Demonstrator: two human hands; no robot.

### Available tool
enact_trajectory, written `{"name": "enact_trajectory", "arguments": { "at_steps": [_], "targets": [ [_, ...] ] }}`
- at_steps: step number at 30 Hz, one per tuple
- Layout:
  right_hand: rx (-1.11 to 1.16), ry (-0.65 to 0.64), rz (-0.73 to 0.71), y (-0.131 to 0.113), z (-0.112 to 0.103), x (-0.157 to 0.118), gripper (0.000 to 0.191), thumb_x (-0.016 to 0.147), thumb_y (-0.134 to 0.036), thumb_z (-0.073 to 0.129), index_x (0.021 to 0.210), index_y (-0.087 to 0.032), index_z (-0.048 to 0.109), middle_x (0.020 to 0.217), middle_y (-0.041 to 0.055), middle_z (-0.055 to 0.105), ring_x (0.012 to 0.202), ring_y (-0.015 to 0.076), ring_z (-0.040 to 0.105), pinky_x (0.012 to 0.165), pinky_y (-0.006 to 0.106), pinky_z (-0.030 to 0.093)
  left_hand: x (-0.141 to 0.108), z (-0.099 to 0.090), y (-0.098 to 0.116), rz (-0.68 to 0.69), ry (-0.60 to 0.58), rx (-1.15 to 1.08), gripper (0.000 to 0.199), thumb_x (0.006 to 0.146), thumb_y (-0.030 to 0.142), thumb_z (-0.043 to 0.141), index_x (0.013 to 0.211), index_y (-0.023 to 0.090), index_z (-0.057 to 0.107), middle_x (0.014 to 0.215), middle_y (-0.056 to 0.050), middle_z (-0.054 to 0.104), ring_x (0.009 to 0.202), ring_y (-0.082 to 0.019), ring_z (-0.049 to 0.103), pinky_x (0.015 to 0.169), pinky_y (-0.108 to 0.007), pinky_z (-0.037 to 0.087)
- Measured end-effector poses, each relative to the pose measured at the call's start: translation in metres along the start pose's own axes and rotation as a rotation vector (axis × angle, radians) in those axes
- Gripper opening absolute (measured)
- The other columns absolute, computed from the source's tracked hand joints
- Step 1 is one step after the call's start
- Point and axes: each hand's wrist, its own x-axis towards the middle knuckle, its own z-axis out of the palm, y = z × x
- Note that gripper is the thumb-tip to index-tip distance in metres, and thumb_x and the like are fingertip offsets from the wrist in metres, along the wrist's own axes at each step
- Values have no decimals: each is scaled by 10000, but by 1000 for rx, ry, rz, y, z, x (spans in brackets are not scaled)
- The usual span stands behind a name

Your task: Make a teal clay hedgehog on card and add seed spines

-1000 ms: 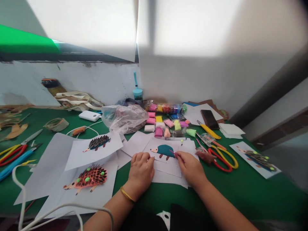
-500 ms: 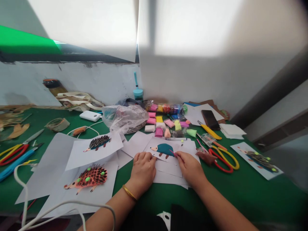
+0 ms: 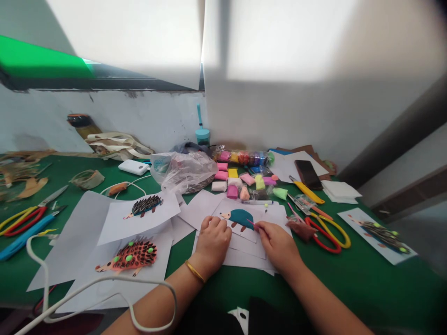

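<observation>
A blue clay hedgehog [image 3: 240, 217] with a peach face and brown legs lies on a white card [image 3: 228, 205]. My right hand [image 3: 277, 242] pinches a thin pink tool [image 3: 250, 222], whose tip is over the hedgehog's blue back near its right end. My left hand [image 3: 213, 237], with a gold bangle at the wrist, rests on the card's lower left side. Its fingers are curled together, and whatever they may hold is hidden. More white sheets [image 3: 244, 258] lie under the card.
Clay packets [image 3: 233, 191], a plastic bag [image 3: 185, 170] and a phone [image 3: 308, 174] lie behind. Red-yellow scissors [image 3: 326, 230] and a finished hedgehog card [image 3: 379, 235] are at right. Two more hedgehog pictures, scissors [image 3: 26, 218] and a white cable [image 3: 104, 279] are at left.
The whole view has shifted slightly. My left hand has moved a little to the right along the card; my right hand still holds the pink tool over the blue back.
</observation>
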Motion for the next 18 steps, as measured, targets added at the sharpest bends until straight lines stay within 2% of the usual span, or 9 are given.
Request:
{"name": "enact_trajectory", "arguments": {
  "at_steps": [8,15,18],
  "targets": [
    [41,-16,-20,-1,0,-2,254,964,-262,430,1054,-218,662,979,36,717,921,194,649,813,313,490,-1,-7,-8,-171,-59,-161,139,887,199,594,757,214,641,829,-25,605,868,-206,508,841,-390,343],
    [60,-26,-17,-1,-1,-1,252,968,-263,428,1071,-221,654,997,41,714,932,201,646,821,326,486,-1,-7,-5,-35,-84,-157,110,916,212,585,839,242,656,827,-17,603,904,-209,496,894,-404,321],
    [56,-24,-16,-1,0,-1,248,968,-263,428,1065,-221,653,999,38,713,935,202,646,824,328,485,1,-5,-5,-90,-113,-187,90,909,230,606,833,251,648,857,-9,596,908,-205,493,867,-393,328]
  ]
}}
